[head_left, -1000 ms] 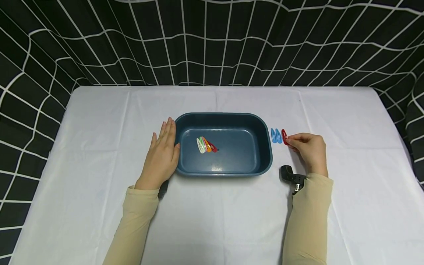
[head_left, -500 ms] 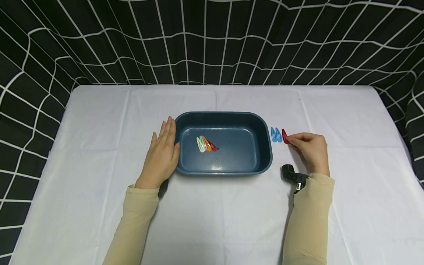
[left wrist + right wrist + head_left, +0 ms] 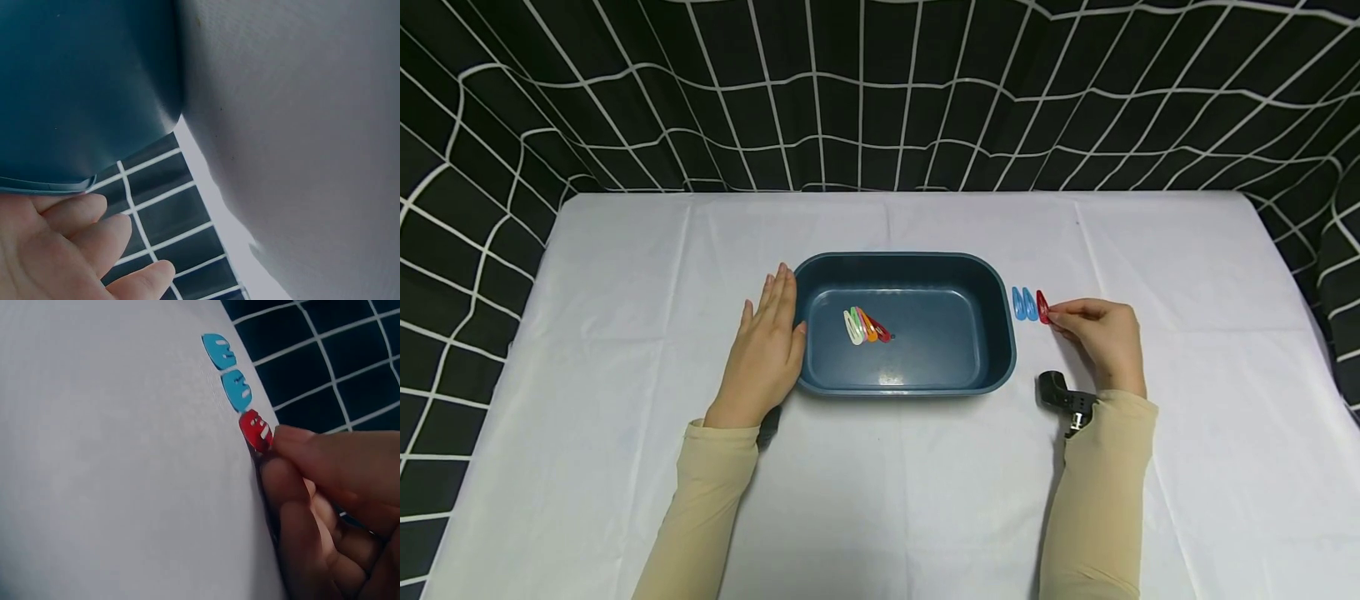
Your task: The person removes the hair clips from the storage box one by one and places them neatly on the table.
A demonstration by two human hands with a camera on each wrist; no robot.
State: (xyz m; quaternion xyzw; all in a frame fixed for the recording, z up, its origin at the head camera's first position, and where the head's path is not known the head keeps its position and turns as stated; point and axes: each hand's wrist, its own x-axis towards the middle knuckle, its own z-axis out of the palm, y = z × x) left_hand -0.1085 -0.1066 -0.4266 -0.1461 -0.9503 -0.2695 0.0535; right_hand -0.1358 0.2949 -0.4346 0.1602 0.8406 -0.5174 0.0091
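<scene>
My right hand (image 3: 1101, 337) pinches a red hair clip (image 3: 254, 430) between thumb and fingertips, close over the white cloth. Two blue hair clips (image 3: 1024, 304) lie side by side just left of it, along the outer right side of a dark blue plastic basin (image 3: 925, 393). Fingers extended, my left hand (image 3: 760, 358) rests against the basin's left rim; in the left wrist view its fingertips (image 3: 112, 240) show beside the rim. Inside the basin, several hair clips (image 3: 867, 326) in white, green, pink, orange and red lie fanned together left of centre.
A white cloth (image 3: 880, 500) covers the table under everything. Black fabric with a white grid (image 3: 880, 100) hangs behind and at both sides. A black camera mount (image 3: 1063, 400) sticks out from the right wrist.
The red hair clip in my right hand has shifted very slightly and now stands right beside the blue ones. The left hand and the basin stay as they were.
</scene>
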